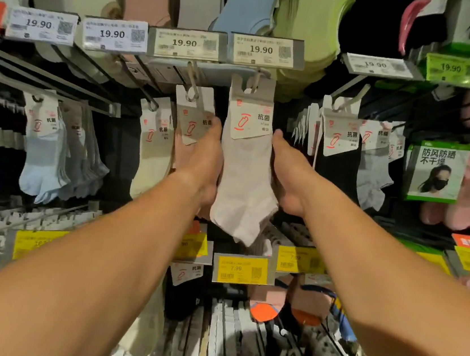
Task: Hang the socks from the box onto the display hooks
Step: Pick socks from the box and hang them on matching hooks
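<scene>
Both hands, left (205,156) and right (286,169), flank the white socks (242,184); slide the card fully along the hook (255,84), then release.

Display hooks (193,84) with carded socks (244,161)

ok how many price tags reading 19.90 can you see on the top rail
6, left to right: first, second, third, fourth above the white sock, a blurry fifth, and a green one. Tags at the frame edges are unreadable.
</scene>
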### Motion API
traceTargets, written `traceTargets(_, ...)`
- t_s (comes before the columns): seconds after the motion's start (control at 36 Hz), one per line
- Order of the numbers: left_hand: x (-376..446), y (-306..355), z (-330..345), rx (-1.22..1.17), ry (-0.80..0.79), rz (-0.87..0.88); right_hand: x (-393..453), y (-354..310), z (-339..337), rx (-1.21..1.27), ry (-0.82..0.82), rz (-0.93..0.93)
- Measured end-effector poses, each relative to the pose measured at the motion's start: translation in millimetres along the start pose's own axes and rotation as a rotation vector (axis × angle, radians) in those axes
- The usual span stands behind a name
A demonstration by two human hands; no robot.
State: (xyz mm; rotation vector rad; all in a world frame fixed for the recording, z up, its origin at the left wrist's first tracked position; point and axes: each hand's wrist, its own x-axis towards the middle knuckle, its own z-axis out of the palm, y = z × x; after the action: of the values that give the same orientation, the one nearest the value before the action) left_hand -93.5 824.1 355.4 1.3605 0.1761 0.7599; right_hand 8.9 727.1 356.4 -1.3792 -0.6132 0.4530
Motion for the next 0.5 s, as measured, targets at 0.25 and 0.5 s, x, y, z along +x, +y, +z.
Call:
traceTargets(0.25, 38, -1, -4, -0.021, 0.006, -0.074, 38, 1, -23, -0.015, 0.003, 0.036)
traceTargets(0.5, 11, 8, 20, 0.049, 0.041, 0.06, 110, 7, -12, 0.02, -0.039, 0.123)
